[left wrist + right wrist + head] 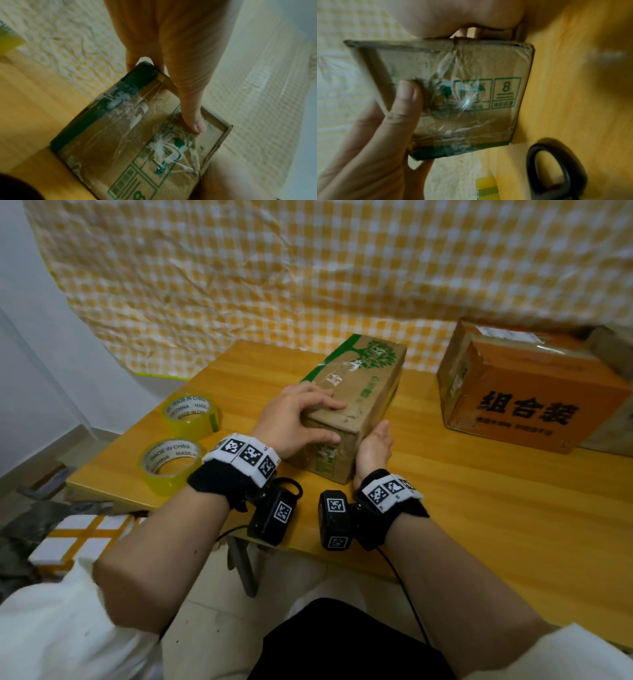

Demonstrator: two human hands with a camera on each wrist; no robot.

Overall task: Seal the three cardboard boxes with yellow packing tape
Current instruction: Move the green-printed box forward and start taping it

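I see the long brown cardboard box (356, 392), green tree print, crinkled clear film over its scuffed near end, lying on the smooth wooden surface (479, 508). My left hand (294, 419) grips its near top corner; my right hand (373, 446) lies flat-fingered against its side. Two glossy yellow tape rolls (171, 463) sit left.
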